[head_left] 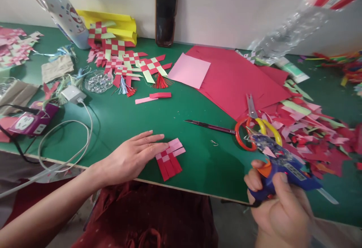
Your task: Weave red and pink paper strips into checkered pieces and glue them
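Observation:
My left hand (pixel 132 156) lies flat with fingers stretched out, its fingertips pressing the left edge of a small woven piece of red and pink paper strips (pixel 169 158) near the table's front edge. My right hand (pixel 278 208) is closed around the handle of a blue glue gun (pixel 278 161) with an orange trigger, held above the front edge at the right, nozzle pointing up and left. The woven piece and the glue gun are apart.
On the green table (pixel 198 161): red and yellow scissors (pixel 243 129), red paper sheets (pixel 234 78), a pink square (pixel 189 70), a scrap pile (pixel 308 135), finished woven pieces (pixel 127 65), a white charger and cable (pixel 73 94), a phone (pixel 166 14) against the wall, bottles.

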The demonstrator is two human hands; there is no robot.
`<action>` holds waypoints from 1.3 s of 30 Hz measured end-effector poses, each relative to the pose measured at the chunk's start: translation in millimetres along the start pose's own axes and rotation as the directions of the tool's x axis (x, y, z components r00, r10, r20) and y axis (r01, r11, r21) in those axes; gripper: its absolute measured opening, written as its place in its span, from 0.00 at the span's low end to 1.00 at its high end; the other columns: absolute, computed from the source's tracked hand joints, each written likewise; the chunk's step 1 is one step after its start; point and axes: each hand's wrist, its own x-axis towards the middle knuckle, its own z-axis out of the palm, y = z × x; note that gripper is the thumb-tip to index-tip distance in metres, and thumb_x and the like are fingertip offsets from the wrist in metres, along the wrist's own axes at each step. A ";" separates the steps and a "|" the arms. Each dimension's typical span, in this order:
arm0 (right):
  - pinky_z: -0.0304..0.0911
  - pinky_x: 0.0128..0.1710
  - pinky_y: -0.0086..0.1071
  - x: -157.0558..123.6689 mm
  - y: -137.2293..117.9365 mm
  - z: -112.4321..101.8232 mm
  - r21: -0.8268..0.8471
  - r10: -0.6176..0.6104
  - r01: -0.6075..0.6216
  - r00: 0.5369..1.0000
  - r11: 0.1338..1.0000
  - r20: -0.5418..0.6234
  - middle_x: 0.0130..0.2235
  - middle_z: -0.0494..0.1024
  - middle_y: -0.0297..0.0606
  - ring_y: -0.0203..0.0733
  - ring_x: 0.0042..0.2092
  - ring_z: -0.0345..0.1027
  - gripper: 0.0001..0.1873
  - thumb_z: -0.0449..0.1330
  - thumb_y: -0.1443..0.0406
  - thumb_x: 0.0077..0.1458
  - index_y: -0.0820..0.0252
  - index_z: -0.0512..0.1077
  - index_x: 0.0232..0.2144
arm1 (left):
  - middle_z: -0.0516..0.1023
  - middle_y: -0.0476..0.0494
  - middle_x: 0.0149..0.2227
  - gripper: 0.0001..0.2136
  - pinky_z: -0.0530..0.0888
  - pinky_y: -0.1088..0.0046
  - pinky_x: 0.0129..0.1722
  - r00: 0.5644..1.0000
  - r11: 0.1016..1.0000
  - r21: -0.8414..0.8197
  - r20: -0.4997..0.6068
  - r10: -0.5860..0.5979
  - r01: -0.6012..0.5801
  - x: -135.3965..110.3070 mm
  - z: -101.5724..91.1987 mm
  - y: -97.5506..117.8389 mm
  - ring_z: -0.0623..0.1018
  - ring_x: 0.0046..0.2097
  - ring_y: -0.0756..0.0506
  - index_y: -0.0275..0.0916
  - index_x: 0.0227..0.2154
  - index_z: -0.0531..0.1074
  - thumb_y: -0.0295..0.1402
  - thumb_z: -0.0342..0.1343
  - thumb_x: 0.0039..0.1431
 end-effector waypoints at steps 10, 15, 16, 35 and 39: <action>0.51 0.16 0.28 0.3 3.0 0.4 -0.032 -0.014 0.014 1.000 0.999 0.006 0.32 0.73 0.34 0.32 0.21 0.61 0.18 0.67 0.53 0.46 0.59 0.72 0.33 | 0.65 0.37 0.64 0.24 0.58 0.54 0.67 0.988 0.986 0.163 0.157 -0.007 -0.019 -6.7 7.4 11.4 0.63 0.67 0.41 0.36 0.65 0.55 0.40 0.46 0.71; 0.54 0.17 0.30 -0.4 2.9 3.5 -0.039 -0.055 0.056 0.998 0.998 0.013 0.32 0.74 0.36 0.33 0.21 0.62 0.15 0.67 0.56 0.48 0.59 0.73 0.34 | 0.69 0.38 0.61 0.28 0.65 0.53 0.62 0.989 0.960 0.275 0.115 -0.087 0.053 -13.5 11.2 26.4 0.69 0.61 0.37 0.37 0.64 0.57 0.46 0.51 0.67; 0.55 0.18 0.30 -0.5 2.7 4.2 -0.039 -0.058 0.059 0.998 0.998 0.012 0.32 0.74 0.36 0.33 0.21 0.62 0.14 0.67 0.57 0.48 0.59 0.73 0.34 | 0.70 0.36 0.60 0.29 0.67 0.54 0.60 0.988 0.955 0.288 0.112 -0.108 0.072 -14.7 11.3 30.2 0.70 0.59 0.36 0.36 0.64 0.57 0.45 0.53 0.66; 0.55 0.19 0.31 -4.8 -0.8 7.1 -0.077 -0.034 0.034 0.999 0.996 -0.002 0.31 0.73 0.36 0.34 0.22 0.63 0.17 0.68 0.55 0.46 0.59 0.73 0.33 | 0.72 0.39 0.59 0.20 0.67 0.54 0.60 0.992 0.974 0.217 0.096 -0.080 0.057 -31.1 6.4 24.2 0.71 0.60 0.39 0.38 0.62 0.61 0.35 0.49 0.69; 0.56 0.20 0.32 -8.6 -2.5 8.3 -0.082 -0.019 0.018 1.000 0.996 -0.008 0.32 0.73 0.37 0.34 0.22 0.63 0.15 0.68 0.55 0.46 0.59 0.73 0.31 | 0.76 0.38 0.52 0.18 0.72 0.58 0.51 0.993 0.979 0.161 -0.018 -0.120 0.121 -18.4 2.3 25.2 0.76 0.50 0.41 0.39 0.59 0.62 0.32 0.50 0.68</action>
